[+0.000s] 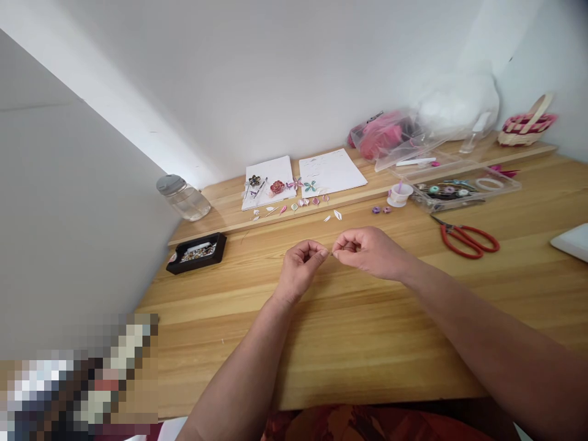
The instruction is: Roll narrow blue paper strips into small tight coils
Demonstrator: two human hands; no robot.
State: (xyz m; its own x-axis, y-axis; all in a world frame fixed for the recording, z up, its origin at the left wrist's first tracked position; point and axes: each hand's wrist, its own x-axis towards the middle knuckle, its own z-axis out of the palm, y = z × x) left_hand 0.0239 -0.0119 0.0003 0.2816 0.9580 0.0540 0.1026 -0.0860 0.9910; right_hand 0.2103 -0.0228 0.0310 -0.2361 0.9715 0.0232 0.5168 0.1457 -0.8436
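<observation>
Over the middle of the wooden table [367, 343], my left hand [301, 266] and my right hand [367, 252] meet almost tip to tip. Thumb and forefinger are pinched together on each. A tiny dark bit, perhaps thin wire, shows in the narrow gap between them; its kind is too small to make out. Just beyond the hands lie two white leaf-shaped pieces [337, 215]. Farther back is a row of small petal pieces [304, 201] in pink, white and green, along with a red flower [277, 187] and a teal flower [310, 185].
To the right lie red-handled scissors [468, 239], a clear plastic box [509, 187] of spools and a small white tub [399, 195]. A black tray [220, 248] of beads and a lidded water jar [188, 199] stand left. White paper sheets [335, 168] rest on the raised back ledge.
</observation>
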